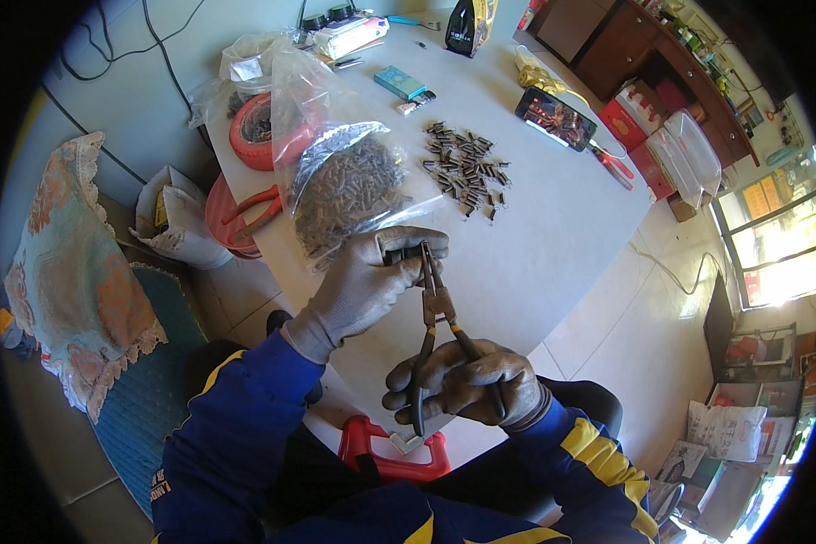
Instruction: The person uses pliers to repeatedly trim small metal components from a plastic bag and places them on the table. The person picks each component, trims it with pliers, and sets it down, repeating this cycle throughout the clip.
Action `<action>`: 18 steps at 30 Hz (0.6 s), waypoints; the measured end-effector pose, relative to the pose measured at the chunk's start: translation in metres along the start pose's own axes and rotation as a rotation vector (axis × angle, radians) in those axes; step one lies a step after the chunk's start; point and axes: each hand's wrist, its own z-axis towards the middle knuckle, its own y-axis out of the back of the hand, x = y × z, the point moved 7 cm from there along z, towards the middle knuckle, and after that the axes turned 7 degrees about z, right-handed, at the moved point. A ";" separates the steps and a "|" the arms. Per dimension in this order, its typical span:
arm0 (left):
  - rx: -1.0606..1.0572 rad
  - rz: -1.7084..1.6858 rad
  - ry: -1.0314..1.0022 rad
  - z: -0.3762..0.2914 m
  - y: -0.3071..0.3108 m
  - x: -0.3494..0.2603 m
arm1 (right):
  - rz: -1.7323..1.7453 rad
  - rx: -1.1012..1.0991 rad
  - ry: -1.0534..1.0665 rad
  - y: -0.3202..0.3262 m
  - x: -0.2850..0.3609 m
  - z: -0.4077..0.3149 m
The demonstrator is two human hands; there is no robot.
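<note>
My left hand (374, 279), in a grey work glove, is curled above the table's near part. Its thumb and fingers pinch a small dark piece (400, 256), seemingly a coil spring but mostly hidden. Needle-nose pliers (438, 306) with black handles are in my gloved right hand (476, 381), their jaws pointing away from me. The jaw tips meet the fingertips of my left hand, and the handles are spread. Beyond lies a loose pile of small dark coil springs (466, 163). Left of it, a clear plastic bag (353, 183) holds many more such metal pieces.
A red round container (265, 132) stands behind the bag. Red-handled pliers (251, 211) lie at the table's left edge. Towards the right edge are a propped phone (556, 117) and a red-handled tool (614, 170). A red plastic frame (394, 462) sits between my legs.
</note>
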 end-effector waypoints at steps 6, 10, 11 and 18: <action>0.017 0.135 -0.008 0.001 0.003 -0.002 | -0.010 0.025 0.034 -0.007 0.003 0.002; 0.017 0.072 -0.021 0.000 0.001 -0.001 | 0.014 -0.009 0.078 -0.016 0.002 0.001; 0.004 0.104 -0.006 0.001 0.001 0.001 | -0.031 -0.022 0.093 -0.018 0.002 0.001; -0.116 0.428 -0.140 0.003 0.002 -0.002 | -0.233 -0.093 0.162 -0.011 0.007 0.002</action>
